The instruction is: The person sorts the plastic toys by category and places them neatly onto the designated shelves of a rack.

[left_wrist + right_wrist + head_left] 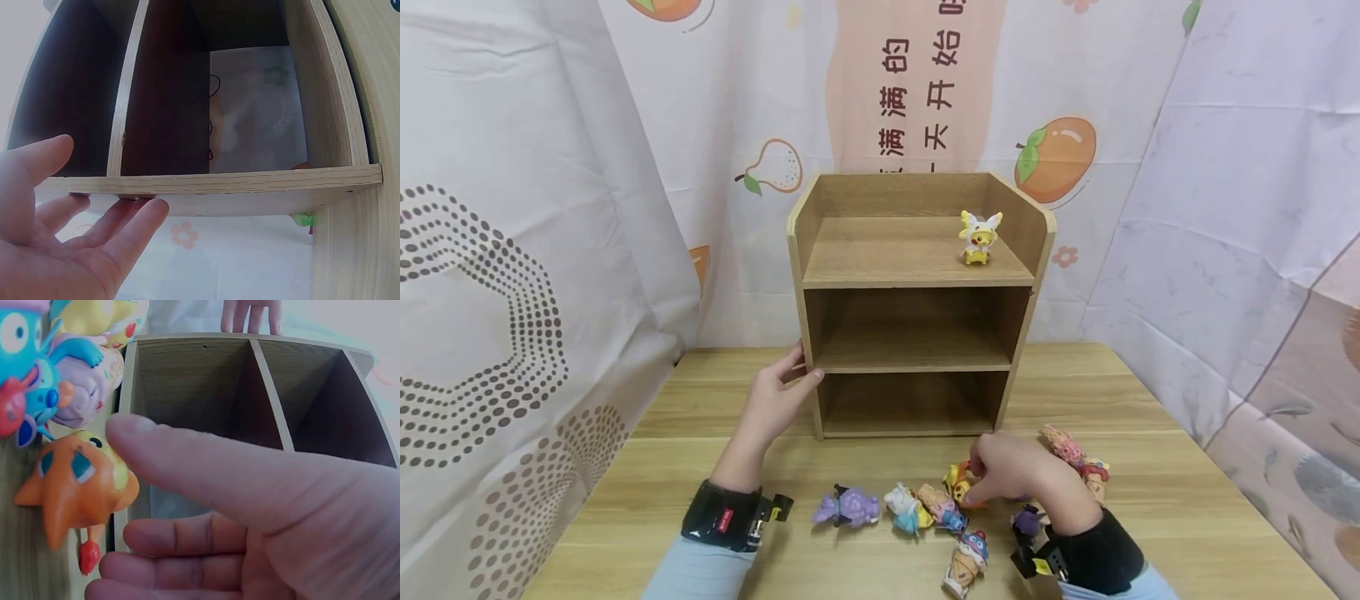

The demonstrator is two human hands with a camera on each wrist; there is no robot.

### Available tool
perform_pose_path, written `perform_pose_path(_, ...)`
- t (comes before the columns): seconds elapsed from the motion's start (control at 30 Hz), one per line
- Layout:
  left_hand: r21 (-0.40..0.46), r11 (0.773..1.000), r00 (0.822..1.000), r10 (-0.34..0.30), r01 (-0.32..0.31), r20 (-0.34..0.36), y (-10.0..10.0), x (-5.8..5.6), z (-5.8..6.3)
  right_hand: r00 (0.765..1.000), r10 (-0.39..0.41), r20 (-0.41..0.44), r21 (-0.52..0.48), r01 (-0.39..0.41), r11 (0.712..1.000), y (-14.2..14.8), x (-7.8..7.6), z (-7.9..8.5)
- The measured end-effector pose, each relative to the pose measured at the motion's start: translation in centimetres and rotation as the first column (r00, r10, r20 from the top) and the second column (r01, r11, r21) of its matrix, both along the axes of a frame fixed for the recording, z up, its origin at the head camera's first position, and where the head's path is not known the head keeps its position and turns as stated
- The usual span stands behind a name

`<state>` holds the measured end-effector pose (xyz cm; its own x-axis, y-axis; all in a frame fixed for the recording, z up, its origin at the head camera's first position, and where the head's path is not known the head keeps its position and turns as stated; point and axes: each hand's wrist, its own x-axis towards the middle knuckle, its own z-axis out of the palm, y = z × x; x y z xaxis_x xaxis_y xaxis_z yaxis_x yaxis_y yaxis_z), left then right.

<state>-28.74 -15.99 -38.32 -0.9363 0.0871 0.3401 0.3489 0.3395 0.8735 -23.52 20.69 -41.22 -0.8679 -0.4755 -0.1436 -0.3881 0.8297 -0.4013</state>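
My left hand [778, 400] is at the left side of a wooden three-tier shelf [917, 363]. Its fingertips touch the outer side panel [237, 182], while the thumb reaches past the front edge. Low over the table, my right hand [1011, 467] is beside a figurine with an orange hood and yellow face [84, 487]. The right thumb tip overlaps its face in the right wrist view, the other fingers spread below, a gap between them. A purple figurine [847, 507], a white-and-yellow one [908, 508] and an ice-cream-cone figurine [966, 562] lie nearby.
On the shelf's top tier, a yellow figurine with a white hood [979, 237] stands at the right. Pink and red cone figurines [1063, 446] lie right of my right hand, a dark purple one [1028, 521] by the wrist. Printed curtains [760, 275] hang behind the table.
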Motion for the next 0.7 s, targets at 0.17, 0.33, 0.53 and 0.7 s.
perform_pose_path(0.17, 0.003, 1.000, 1.000, -0.003, 0.003, -0.001, 0.00, 0.05, 0.01, 1.000, 0.021, -0.006, 0.003, -0.021, 1.000, -0.19, -0.05, -0.43)
perform_pose_path(0.33, 0.009, 1.000, 1.000, -0.007, 0.007, -0.005, 0.00, 0.07, 0.01, 0.999, 0.031, 0.025, 0.010, -0.031, 0.999, -0.47, -0.11, -0.69)
perform_pose_path(0.53, 0.013, 1.000, 1.000, -0.001, 0.001, -0.003, 0.04, 0.02, -0.04, 0.999, 0.017, 0.033, 0.041, -0.018, 0.999, -0.82, -0.07, -0.81)
perform_pose_path(0.7, 0.013, 1.000, 1.000, 0.001, -0.001, -0.004, 0.05, 0.01, -0.07, 0.999, 0.026, 0.028, 0.035, -0.027, 0.999, -0.79, -0.18, -1.03)
